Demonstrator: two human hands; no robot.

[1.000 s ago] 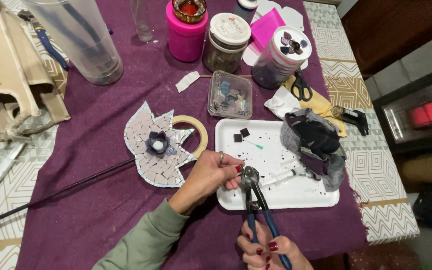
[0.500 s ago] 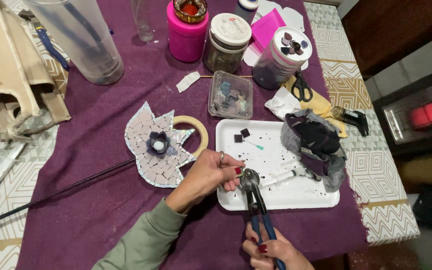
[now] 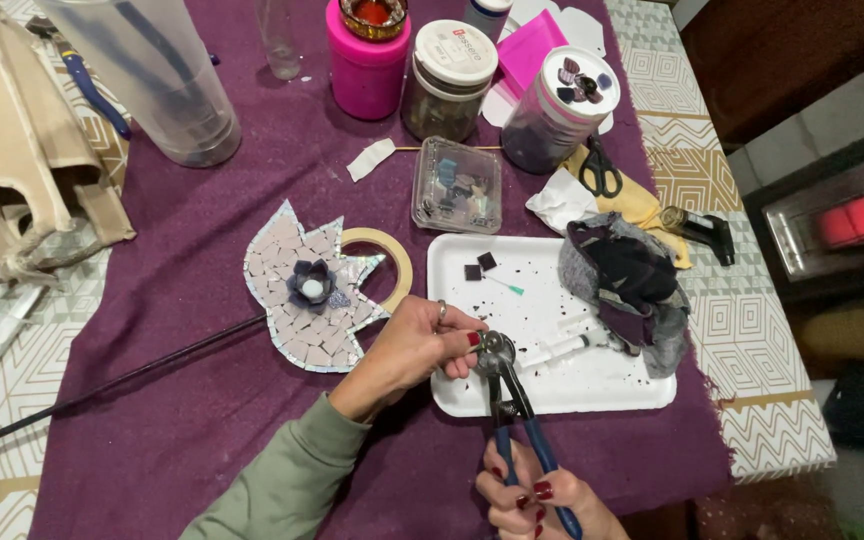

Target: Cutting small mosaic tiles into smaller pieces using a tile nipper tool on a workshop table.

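Head view: we look down on two hands working over a purple cloth (image 3: 202, 400).
Right hand: nearest us, the right hand (image 3: 537, 497) has its fingers wrapped around the blue handles of the nippers (image 3: 512, 410).
Left hand: the left hand (image 3: 417, 345) pinches thumb and fingertips together at the tool's metal head; we judge a small tile piece sits there, though it is too small to make out.
Where the work sits: the nipper head hangs over the near left edge of the white tray (image 3: 612, 385).
Handling: we judge such a chip light, stiff, brittle and sharp-edged, best held by its flat faces.
Tray contents: two dark square tiles (image 3: 480, 267), a syringe (image 3: 557, 350), scattered crumbs and a bundle of dark cloth (image 3: 627, 285).
Beside the tray: a tulip-shaped mosaic (image 3: 302, 290) lies on a tape ring (image 3: 392, 255).
Farther back: a clear lidded box (image 3: 457, 185) holds mixed tile bits.
Far edge: two white-lidded jars (image 3: 557, 110), a pink container (image 3: 367, 60) and a tall clear tub (image 3: 157, 75); jar contents look dark, unclear.
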